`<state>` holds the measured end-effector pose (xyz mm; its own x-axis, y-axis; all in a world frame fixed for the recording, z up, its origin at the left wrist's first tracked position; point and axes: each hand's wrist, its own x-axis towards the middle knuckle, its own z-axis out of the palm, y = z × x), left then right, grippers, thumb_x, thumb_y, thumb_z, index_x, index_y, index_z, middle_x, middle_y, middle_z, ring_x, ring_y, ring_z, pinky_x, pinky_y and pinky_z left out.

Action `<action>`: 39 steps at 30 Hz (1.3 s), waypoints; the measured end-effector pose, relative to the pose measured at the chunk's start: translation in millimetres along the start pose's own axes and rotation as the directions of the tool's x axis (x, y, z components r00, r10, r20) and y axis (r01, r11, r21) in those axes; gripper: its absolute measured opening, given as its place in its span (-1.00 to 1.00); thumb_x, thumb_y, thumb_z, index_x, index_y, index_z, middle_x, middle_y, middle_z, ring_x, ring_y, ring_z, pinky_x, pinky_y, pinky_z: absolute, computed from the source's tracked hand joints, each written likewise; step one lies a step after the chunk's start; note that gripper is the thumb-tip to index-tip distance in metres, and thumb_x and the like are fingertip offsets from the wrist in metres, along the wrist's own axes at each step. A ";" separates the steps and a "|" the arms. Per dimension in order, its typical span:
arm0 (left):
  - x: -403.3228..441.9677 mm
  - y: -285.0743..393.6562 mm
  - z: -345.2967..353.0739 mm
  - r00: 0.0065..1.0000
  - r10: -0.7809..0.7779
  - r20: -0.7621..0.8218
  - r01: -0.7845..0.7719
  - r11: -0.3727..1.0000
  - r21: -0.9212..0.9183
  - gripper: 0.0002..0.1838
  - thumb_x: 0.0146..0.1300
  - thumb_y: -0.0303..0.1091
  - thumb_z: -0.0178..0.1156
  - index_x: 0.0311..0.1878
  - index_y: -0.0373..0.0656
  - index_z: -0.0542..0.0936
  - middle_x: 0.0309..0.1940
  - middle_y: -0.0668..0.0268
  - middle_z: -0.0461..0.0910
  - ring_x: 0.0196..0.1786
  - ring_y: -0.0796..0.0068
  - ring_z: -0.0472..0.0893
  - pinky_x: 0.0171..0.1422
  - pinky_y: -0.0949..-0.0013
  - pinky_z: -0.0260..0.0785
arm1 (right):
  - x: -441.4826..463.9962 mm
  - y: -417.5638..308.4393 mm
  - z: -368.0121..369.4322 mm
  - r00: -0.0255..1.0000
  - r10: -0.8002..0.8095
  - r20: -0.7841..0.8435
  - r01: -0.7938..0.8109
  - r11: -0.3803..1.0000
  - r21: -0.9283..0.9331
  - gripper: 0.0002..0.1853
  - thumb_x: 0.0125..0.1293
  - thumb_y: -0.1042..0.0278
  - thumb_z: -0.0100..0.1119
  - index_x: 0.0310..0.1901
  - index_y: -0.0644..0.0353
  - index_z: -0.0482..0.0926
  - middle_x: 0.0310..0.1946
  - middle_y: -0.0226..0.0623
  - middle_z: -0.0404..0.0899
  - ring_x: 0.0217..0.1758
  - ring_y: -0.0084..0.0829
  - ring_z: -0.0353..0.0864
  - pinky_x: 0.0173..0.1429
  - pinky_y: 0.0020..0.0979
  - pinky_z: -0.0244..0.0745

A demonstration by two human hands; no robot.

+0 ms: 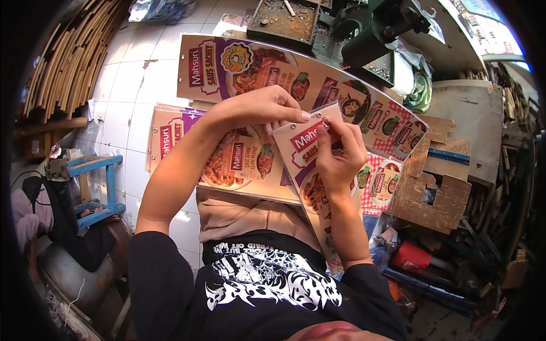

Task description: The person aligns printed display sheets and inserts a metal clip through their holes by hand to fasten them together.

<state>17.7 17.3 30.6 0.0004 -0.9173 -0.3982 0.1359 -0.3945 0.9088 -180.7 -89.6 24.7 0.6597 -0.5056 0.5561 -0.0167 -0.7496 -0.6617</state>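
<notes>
A printed Mahsuri sauce banner [307, 156], with metal eyelets along its top edge, hangs at a slant in front of my body. My left hand [267, 108] reaches across from the left, its thumb and fingers closed on the banner's top edge near one eyelet. At the top right corner, my right hand [341, 150] is closed with curled fingers on the same banner; what its fingertips pinch is partly hidden. Beneath my forearm, a stack of similar banners [250, 162] lies across my lap. Another long banner [318, 85] is spread out beyond it.
A green metal machine [369, 40] with a debris-filled tray [284, 23] stands ahead. Torn cardboard [432, 187] lies at the right. Stacked wooden strips [74, 57] are at the upper left. Beside a blue frame [102, 187], another person's dark-clothed leg [74, 227] shows.
</notes>
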 end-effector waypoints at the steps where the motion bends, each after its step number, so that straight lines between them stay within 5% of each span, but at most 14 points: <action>1: -0.4 1.0 0.0 1.000 0.002 0.013 -0.002 1.000 0.000 -0.58 0.40 0.01 0.34 -0.10 -0.24 0.75 -0.47 0.51 0.63 -0.52 0.78 0.57 -0.44 0.62 0.46 | -0.6 2.4 0.7 0.994 0.062 -0.086 -0.062 0.998 -0.008 -0.75 0.19 0.62 0.46 -0.08 0.24 0.74 -0.31 -0.25 0.68 -0.34 -0.43 0.64 -0.26 -0.44 0.55; 3: 0.2 -0.4 1.5 1.000 0.004 0.026 -0.004 1.000 0.000 -0.56 0.40 -0.01 0.35 -0.02 -0.27 0.74 -0.42 0.47 0.66 -0.49 0.77 0.59 -0.42 0.61 0.50 | -0.2 5.4 -1.3 0.976 0.123 -0.182 -0.136 0.989 -0.056 -0.78 0.24 0.59 0.46 -0.07 0.27 0.75 -0.31 -0.27 0.68 -0.37 -0.58 0.66 -0.29 -0.54 0.55; 5: 2.6 -4.8 5.3 0.994 0.110 -0.021 -0.109 0.994 0.020 -0.51 0.39 -0.10 0.36 0.23 -0.26 0.66 -0.27 0.39 0.72 -0.42 0.76 0.62 -0.40 0.60 0.54 | -2.0 1.0 -0.7 0.974 0.160 -0.161 -0.168 0.985 -0.039 -0.78 0.22 0.60 0.46 -0.08 0.26 0.75 -0.32 -0.27 0.67 -0.37 -0.55 0.66 -0.28 -0.52 0.56; 8: 1.3 -2.5 2.5 0.998 0.065 -0.006 -0.065 0.997 0.027 -0.45 0.39 -0.18 0.35 0.38 -0.20 0.56 -0.16 0.34 0.74 -0.34 0.74 0.64 -0.38 0.59 0.56 | -5.2 4.8 1.2 0.978 0.163 -0.127 -0.169 0.985 -0.042 -0.77 0.17 0.61 0.45 -0.11 0.25 0.76 -0.35 -0.27 0.65 -0.36 -0.47 0.66 -0.27 -0.47 0.56; 24: 2.3 0.5 4.2 0.997 0.074 0.027 -0.075 0.997 0.010 -0.46 0.41 -0.29 0.32 0.39 -0.29 0.54 -0.24 0.43 0.69 -0.31 0.79 0.54 -0.27 0.60 0.42 | -3.3 6.4 4.0 0.993 0.067 -0.100 -0.081 0.987 -0.139 -0.75 0.07 0.62 0.37 -0.18 0.18 0.70 -0.44 -0.27 0.56 -0.38 -0.23 0.54 -0.22 -0.23 0.35; 28: 6.3 -7.6 4.1 0.983 0.172 0.062 -0.167 0.983 -0.073 -0.44 0.41 -0.31 0.31 0.40 -0.35 0.51 0.00 0.31 0.72 -0.08 0.68 0.63 -0.05 0.56 0.47 | -1.4 6.1 2.7 0.991 0.084 -0.105 -0.096 0.988 -0.119 -0.77 0.09 0.60 0.37 -0.19 0.17 0.69 -0.43 -0.28 0.57 -0.35 -0.21 0.55 -0.19 -0.22 0.37; 39: 4.7 -7.1 0.8 0.998 0.058 0.035 -0.059 0.998 0.006 -0.44 0.41 -0.30 0.32 0.43 -0.24 0.52 -0.11 0.44 0.72 -0.24 0.81 0.56 -0.25 0.64 0.39 | -3.6 2.8 1.7 0.969 0.190 -0.161 -0.189 0.982 0.021 -0.75 0.08 0.58 0.40 -0.17 0.16 0.71 -0.39 -0.27 0.61 -0.30 -0.20 0.58 -0.16 -0.22 0.42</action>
<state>15.9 15.8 22.4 -0.0259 -0.9401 -0.3400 0.1301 -0.3404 0.9312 -181.9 -89.2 20.1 0.5150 -0.7005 0.4940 -0.1247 -0.6314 -0.7654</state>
